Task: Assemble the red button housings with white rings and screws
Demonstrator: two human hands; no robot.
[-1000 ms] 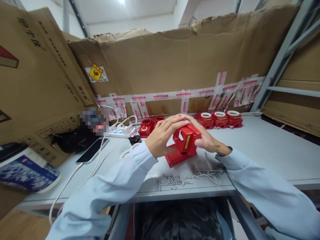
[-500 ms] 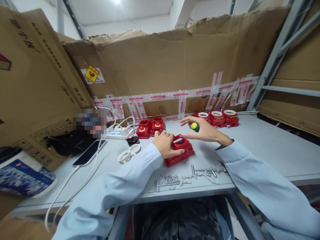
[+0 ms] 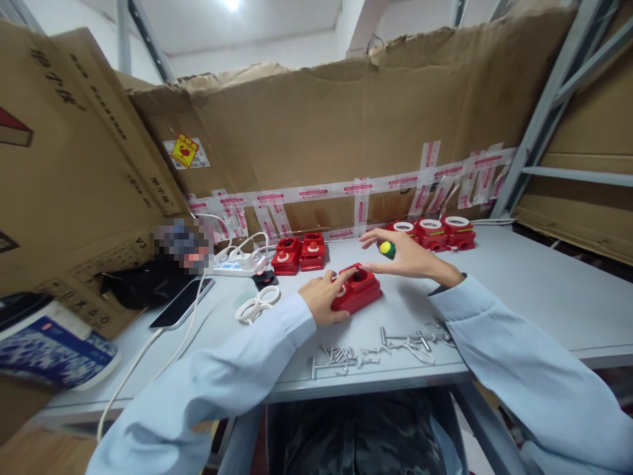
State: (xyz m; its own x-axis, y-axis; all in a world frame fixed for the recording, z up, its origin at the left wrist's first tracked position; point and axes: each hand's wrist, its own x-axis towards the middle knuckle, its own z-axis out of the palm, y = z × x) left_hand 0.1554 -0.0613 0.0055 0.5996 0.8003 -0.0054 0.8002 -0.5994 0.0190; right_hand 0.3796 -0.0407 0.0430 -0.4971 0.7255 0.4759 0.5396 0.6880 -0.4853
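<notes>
A red plastic housing (image 3: 363,295) with a round opening lies slightly angled on the table in front of me. My left hand (image 3: 324,295) rests on its left end, thumb low on the near side and index finger stretched over the top toward the opening. Just above the housing, my right hand (image 3: 403,255) has a screwdriver (image 3: 388,249) tucked in its palm. Only the green handle with its yellow end shows. Thumb and index finger of that hand are spread apart. Loose screws (image 3: 341,355) and metal T-shaped pieces (image 3: 403,337) with white string lie near the front edge.
Two red housings (image 3: 299,254) stand at the back, with several white-ringed red units (image 3: 432,234) at back right. White rings (image 3: 258,305), a phone (image 3: 182,303), a power strip (image 3: 240,265), cables and a white-and-blue tub (image 3: 54,343) are on the left. Cardboard (image 3: 316,132) walls the back.
My left hand has drawn back slightly left, and its index finger now reaches over the housing's top. The white strip in the opening no longer shows. My right hand has barely moved.
</notes>
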